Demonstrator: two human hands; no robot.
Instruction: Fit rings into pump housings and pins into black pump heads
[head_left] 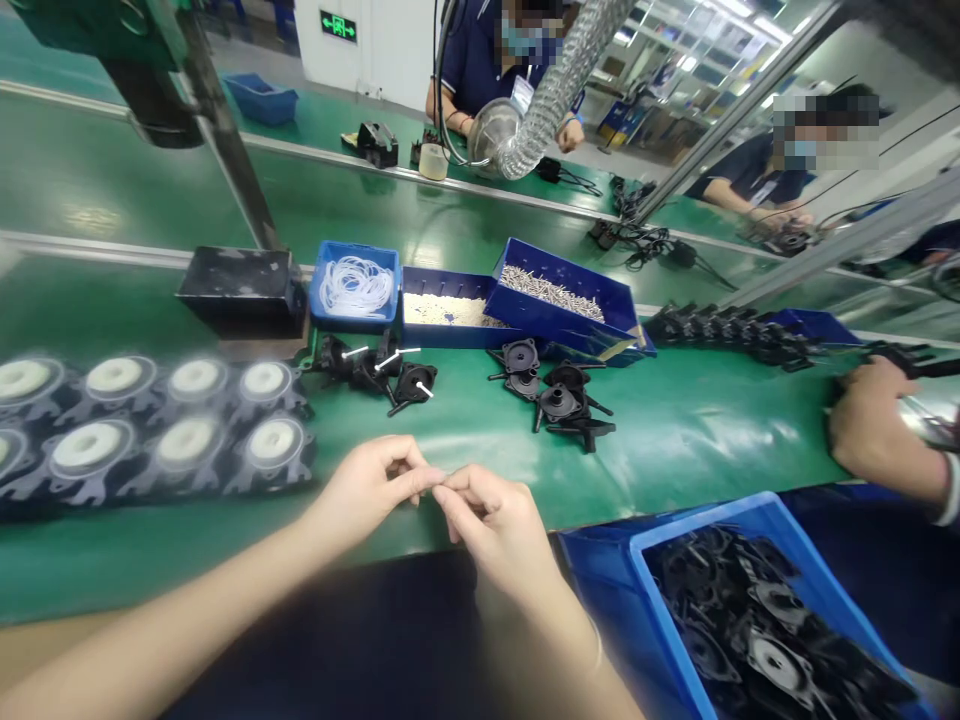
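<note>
My left hand (pixel 382 480) and my right hand (pixel 487 515) meet fingertip to fingertip over the front edge of the green bench (pixel 675 430). Both are pinched; whatever lies between the fingertips is too small or hidden to name. Just beyond my left hand sit black plastic housings (pixel 415 384) with white pins sticking out of them. A second cluster of black housings (pixel 559 400), without white pins, lies beyond my right hand.
Behind stand a blue bin of clear rings (pixel 354 285), a bin of small pale pieces (pixel 450 310) and a tilted bin of metal pins (pixel 555 293). Rows of black parts with white discs (pixel 274 440) lie left. A blue crate (pixel 750 510) and another person's hand (pixel 874 420) are right.
</note>
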